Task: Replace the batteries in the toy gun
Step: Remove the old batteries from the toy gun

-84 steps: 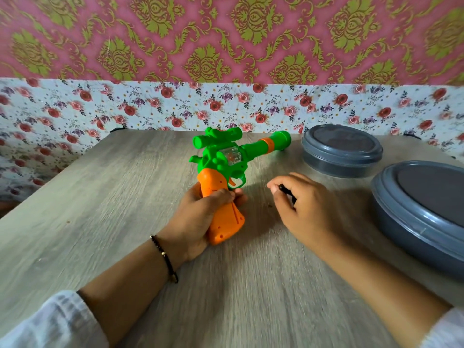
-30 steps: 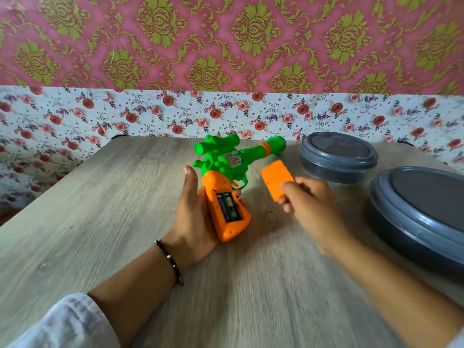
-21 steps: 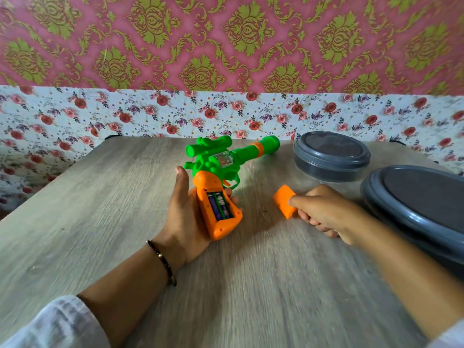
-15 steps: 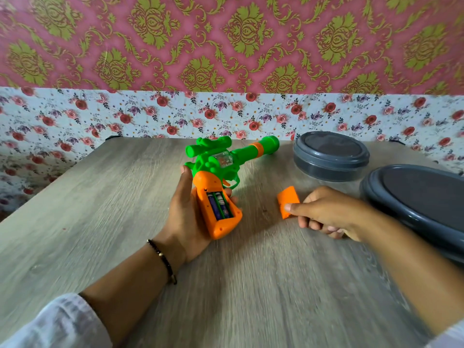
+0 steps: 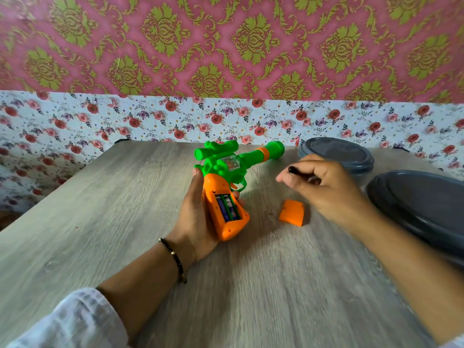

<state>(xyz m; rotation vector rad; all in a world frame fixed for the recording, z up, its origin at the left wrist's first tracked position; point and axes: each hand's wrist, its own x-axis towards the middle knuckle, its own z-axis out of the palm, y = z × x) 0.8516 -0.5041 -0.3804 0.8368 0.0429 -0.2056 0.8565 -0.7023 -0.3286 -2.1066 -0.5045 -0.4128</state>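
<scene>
The left hand (image 5: 194,222) cradled the gun (image 5: 223,187) on the table (image 5: 100,222), fingers curled round the grip, open bay upward exposing the batteries (image 5: 228,207). The right hand (image 5: 324,187), curled round a black tool (image 5: 295,170), hovered beside; the cover (image 5: 291,212) lay set aside.

Large grey container (image 5: 424,207) cut off at right edge; battery labels unreadable.
</scene>
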